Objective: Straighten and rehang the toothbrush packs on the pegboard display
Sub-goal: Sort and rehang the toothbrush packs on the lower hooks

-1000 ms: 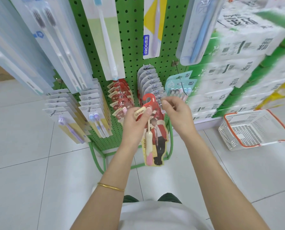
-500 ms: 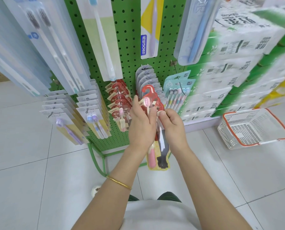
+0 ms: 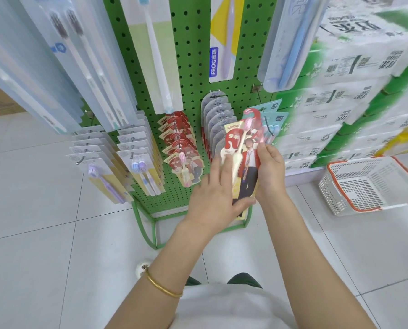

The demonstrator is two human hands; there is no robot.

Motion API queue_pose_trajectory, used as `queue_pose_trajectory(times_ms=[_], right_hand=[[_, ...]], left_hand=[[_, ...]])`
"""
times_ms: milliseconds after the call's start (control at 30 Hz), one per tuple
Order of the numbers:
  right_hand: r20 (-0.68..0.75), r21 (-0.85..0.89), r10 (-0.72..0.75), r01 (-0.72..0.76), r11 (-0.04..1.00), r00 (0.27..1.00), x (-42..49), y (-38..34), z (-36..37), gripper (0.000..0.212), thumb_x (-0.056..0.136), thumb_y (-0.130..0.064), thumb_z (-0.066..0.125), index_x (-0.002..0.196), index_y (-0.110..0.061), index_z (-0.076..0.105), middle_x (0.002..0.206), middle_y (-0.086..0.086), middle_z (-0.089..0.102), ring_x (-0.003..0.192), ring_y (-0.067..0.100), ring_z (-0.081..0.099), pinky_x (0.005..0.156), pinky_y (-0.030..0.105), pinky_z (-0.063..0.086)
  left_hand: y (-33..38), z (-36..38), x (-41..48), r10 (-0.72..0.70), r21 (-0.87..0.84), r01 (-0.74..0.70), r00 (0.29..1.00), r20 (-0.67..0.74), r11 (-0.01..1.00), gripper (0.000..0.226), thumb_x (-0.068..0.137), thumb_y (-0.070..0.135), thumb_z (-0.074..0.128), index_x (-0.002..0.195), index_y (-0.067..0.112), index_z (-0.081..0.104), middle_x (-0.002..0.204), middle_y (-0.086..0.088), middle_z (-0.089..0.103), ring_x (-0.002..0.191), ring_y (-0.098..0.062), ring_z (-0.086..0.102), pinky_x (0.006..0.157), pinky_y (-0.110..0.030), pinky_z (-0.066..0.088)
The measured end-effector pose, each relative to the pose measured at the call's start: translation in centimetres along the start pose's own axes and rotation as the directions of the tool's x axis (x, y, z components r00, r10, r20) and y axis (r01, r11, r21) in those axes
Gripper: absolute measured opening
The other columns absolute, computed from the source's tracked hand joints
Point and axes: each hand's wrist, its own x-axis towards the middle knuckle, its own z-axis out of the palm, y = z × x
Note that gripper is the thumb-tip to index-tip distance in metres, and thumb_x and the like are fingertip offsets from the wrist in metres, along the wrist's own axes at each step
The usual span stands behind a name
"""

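The person holds a red toothbrush pack (image 3: 245,153) in front of the lower part of the green pegboard (image 3: 191,55), tilted slightly with its red hook end pointing up and far. That hook end is near the teal packs (image 3: 273,114) and does not seem to be on any peg. The pack shows a pale brush with a pink head and a printed figure in a red jacket.

The right hand (image 3: 270,173) grips the pack by its right edge, thumb on the front and the curled fingers hidden behind the card. The left hand (image 3: 213,198) lies over the pack's lower left, its fingers fairly straight and resting on the front, the thumb laid across the bottom part. A gold bangle (image 3: 162,285) sits on the left wrist.

Just left of the held pack, a row of matching red packs (image 3: 179,143) hangs on one peg, and a row of grey packs (image 3: 218,117) hangs behind it. Further left hang packs with purple brushes (image 3: 98,169) and twin brushes (image 3: 139,162). Long single-brush packs hang higher up.

To the right, wrapped tissue bundles (image 3: 340,96) are stacked, and a white basket (image 3: 335,193) with an orange rim sits on the white tiled floor (image 3: 44,233).
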Motion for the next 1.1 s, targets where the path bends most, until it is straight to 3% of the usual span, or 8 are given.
queue_pose_trajectory(times_ms=[133, 300, 400, 500, 633, 800, 967, 1100], right_hand=[[-0.025, 0.045, 0.002, -0.001, 0.999, 1.0, 0.5, -0.1, 0.0, 0.026, 0.1, -0.013, 0.044, 0.075, -0.014, 0.05, 0.067, 0.003, 0.057, 0.057, 0.013, 0.053, 0.057, 0.025, 0.044], [-0.007, 0.038, -0.016, 0.017, 0.999, 1.0, 0.2, 0.5, -0.2, 0.025, 0.1, -0.016, 0.044, 0.076, -0.016, 0.051, 0.073, 0.003, 0.055, 0.066, 0.015, 0.052, 0.064, 0.029, 0.043], [0.075, -0.025, 0.001, 0.001, 1.0, 0.997, 0.1, 0.6, -0.3, 0.02, 0.096, -0.035, 0.05, 0.09, -0.02, 0.062, 0.093, 0.001, 0.065, 0.088, 0.018, 0.059, 0.081, 0.035, 0.046], [0.186, -0.123, 0.065, -0.042, 0.991, 0.98, -0.2, 0.4, -0.5, 0.043, 0.096, -0.052, 0.037, 0.096, -0.021, 0.066, 0.1, 0.001, 0.066, 0.089, 0.016, 0.06, 0.073, 0.03, 0.05], [0.186, -0.107, 0.01, 0.011, 0.994, 0.982, -0.6, 0.4, -0.3, 0.012, 0.099, -0.021, 0.048, 0.091, -0.014, 0.056, 0.092, 0.003, 0.063, 0.079, 0.016, 0.062, 0.063, 0.028, 0.05], [0.172, -0.099, -0.044, 0.062, 0.993, 0.984, -0.4, 0.3, -0.4, 0.019, 0.093, -0.004, 0.056, 0.099, -0.018, 0.045, 0.068, -0.008, 0.069, 0.067, 0.009, 0.065, 0.06, 0.026, 0.051], [0.319, -0.136, -0.043, 0.09, 0.987, 0.947, -0.5, 0.3, -0.8, 0.016, 0.092, 0.002, 0.054, 0.095, -0.014, 0.057, 0.07, -0.008, 0.071, 0.065, 0.008, 0.067, 0.059, 0.026, 0.051], [0.493, -0.211, 0.009, 0.11, 0.971, 0.87, -0.7, 0.2, -1.3, 0.017, 0.09, 0.005, 0.054, 0.095, -0.011, 0.058, 0.073, -0.004, 0.071, 0.066, 0.011, 0.066, 0.06, 0.024, 0.051]], left_hand=[[0.6, -0.2, -0.2, -0.039, 0.029, 0.037, 0.996, 0.078, 0.999, 0.117, 0.075, 0.063, 0.065, 0.151, 0.019, -0.013, 0.154, -0.004, 0.012, 0.136, -0.028, 0.027, 0.105, -0.042, 0.034], [1.0, -0.8, -0.1, -0.067, 0.118, 0.06, 0.996, 0.056, 0.991, 0.11, 0.078, 0.044, 0.068, 0.151, 0.015, -0.01, 0.139, -0.008, 0.024, 0.127, -0.028, 0.03, 0.103, -0.036, 0.032], [0.9, -1.1, -0.1, -0.098, -0.076, 0.108, 0.987, 0.125, 0.991, 0.103, 0.079, 0.023, 0.065, 0.151, 0.018, -0.008, 0.14, -0.008, 0.024, 0.128, -0.028, 0.028, 0.106, -0.038, 0.032], [0.5, -1.6, 0.5, -0.085, -0.366, 0.133, 0.986, 0.143, 0.921, 0.088, 0.081, 0.003, 0.055, 0.151, 0.024, 0.006, 0.137, -0.007, 0.033, 0.126, -0.024, 0.038, 0.105, -0.042, 0.037], [0.3, -2.6, 0.7, -0.09, -0.673, 0.16, 0.986, 0.138, 0.722, 0.063, 0.084, -0.012, 0.046, 0.136, 0.021, 0.036, 0.123, 0.003, 0.052, 0.101, -0.003, 0.059, 0.085, -0.02, 0.05], [-0.8, -2.5, 0.6, -0.237, -0.859, 0.278, 0.953, 0.189, 0.431, 0.024, 0.091, 0.006, 0.06, 0.111, 0.018, 0.063, 0.104, -0.001, 0.071, 0.087, -0.016, 0.07, 0.074, -0.029, 0.057], [-1.6, -2.4, 1.0, -0.367, -0.846, 0.356, 0.907, 0.209, 0.396, 0.01, 0.093, 0.03, 0.059, 0.1, 0.025, 0.065, 0.096, 0.006, 0.071, 0.086, -0.013, 0.067, 0.077, -0.031, 0.054], [-2.0, -3.7, 2.0, -0.391, -0.849, 0.241, 0.919, 0.044, 0.471, 0.017, 0.095, 0.029, 0.056, 0.106, 0.018, 0.061, 0.095, 0.003, 0.071, 0.081, -0.014, 0.069, 0.067, -0.029, 0.055]])
